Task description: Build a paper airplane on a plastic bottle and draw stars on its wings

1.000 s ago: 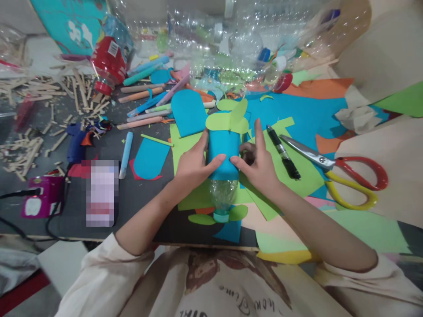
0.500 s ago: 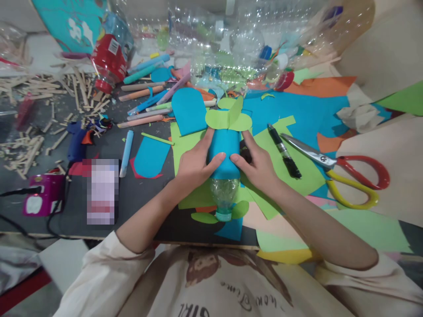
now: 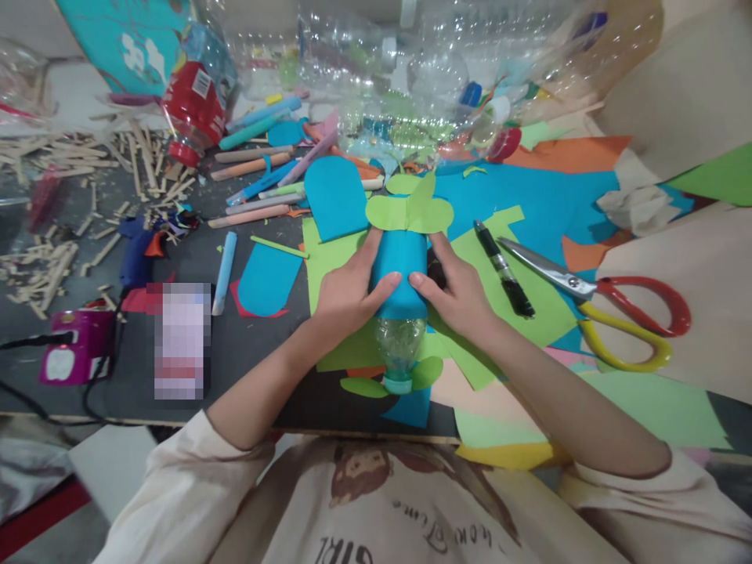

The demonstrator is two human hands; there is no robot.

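Note:
A small clear plastic bottle lies on the table with its teal cap toward me, its body wrapped in blue paper. Green paper petals sit at its far end. My left hand grips the wrapped bottle from the left, thumb pressed on top of the blue paper. From the right, my right hand clasps it too, its thumb meeting the left one on the wrap. Both hands are closed round the bottle.
Red and yellow scissors and a black marker lie to the right on green and blue paper sheets. A blue glue gun, chalk sticks, wooden sticks and a red-labelled bottle crowd the left. Clear bottles are piled at the back.
My right hand has closed in on the bottle, its fingers folding from spread to wrapped against the blue paper. The bottle shifted slightly away from me.

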